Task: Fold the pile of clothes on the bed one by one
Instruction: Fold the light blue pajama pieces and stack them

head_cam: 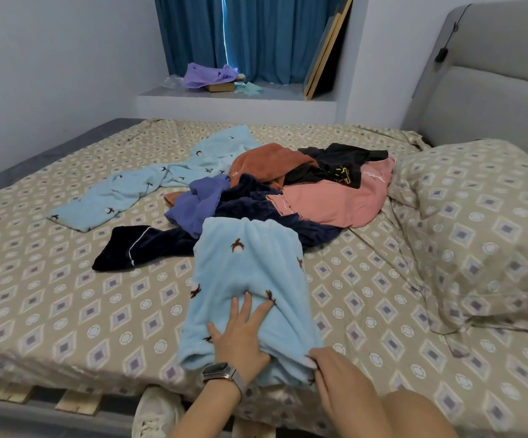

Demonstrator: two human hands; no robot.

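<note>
Nearest us: left hand [240, 336] lies flat on the light blue fleece garment [250, 279], fingers straight and spread, palm pressing it into the bed [66, 311]. Watch [221, 373] on that wrist. Right hand [338, 380] is just to the right, fingertips curled into the garment's near edge, pinching the fabric there. The garment runs from the near bed edge away from us, its far end touching the pile of clothes [288, 191].

Below the bed edge we see a white shoe [155, 412] and wooden slats [76, 403].

Mid-bed, the pile: navy piece [148, 245] trailing left, purple one [199, 200], pink [329, 200], rust-orange [272, 162], black on top [338, 165]. A second light blue piece [148, 188] stretches to the far left of the pile.

Right: pillow [477, 222] in matching print, grey headboard [490, 83] behind it.

Far: window ledge [237, 99] with purple fabric [208, 75], blue curtain [250, 33], boards [329, 49] leaning at the right.
</note>
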